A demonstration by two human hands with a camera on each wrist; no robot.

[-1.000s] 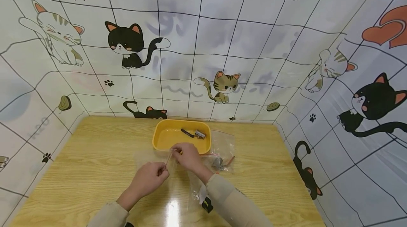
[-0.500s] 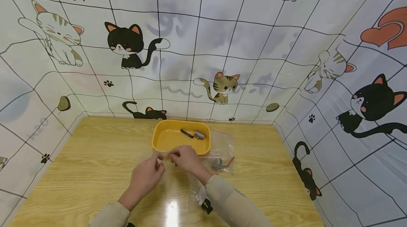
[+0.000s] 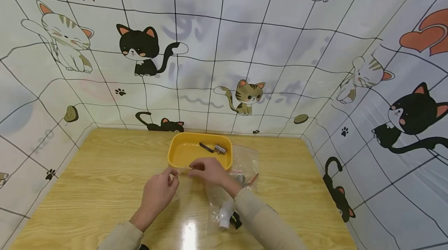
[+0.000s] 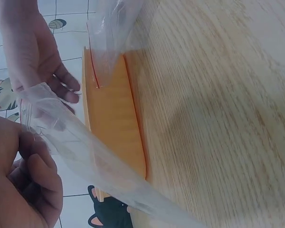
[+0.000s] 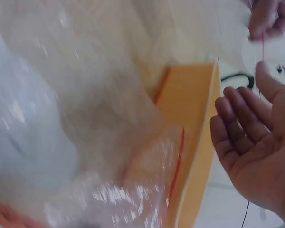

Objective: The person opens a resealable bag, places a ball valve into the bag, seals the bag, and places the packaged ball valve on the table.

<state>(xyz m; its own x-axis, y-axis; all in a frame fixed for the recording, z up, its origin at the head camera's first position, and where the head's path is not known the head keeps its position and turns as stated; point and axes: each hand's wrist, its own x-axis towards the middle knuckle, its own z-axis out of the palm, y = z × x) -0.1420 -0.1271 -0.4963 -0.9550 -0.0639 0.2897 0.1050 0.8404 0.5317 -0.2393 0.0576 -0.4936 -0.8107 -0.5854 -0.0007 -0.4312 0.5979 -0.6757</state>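
My left hand (image 3: 159, 192) pinches the top edge of a clear zip bag (image 4: 92, 149) between thumb and curled fingers. The bag hangs down from it, and in the head view it is barely visible against the wood. My right hand (image 3: 210, 171) is beside the bag's other end, its fingers loosely bent and its thumb apart from them. In the right wrist view the right thumb (image 5: 270, 83) reaches the end of the bag's red zip line. Behind both hands stands a yellow tray (image 3: 170, 152).
Inside the tray lie a silver metal part (image 3: 220, 149) and a thin black piece (image 3: 206, 147). Right of it, a clear bag (image 3: 246, 154) holds grey and orange-red items. Under the right forearm, another bag contains a white cylinder (image 3: 225, 215) and a black item (image 3: 235, 221).
My right hand has shifted slightly right and its fingertips have parted from their earlier pinch. The left hand has moved slightly up and left. The white cylinder shows more.
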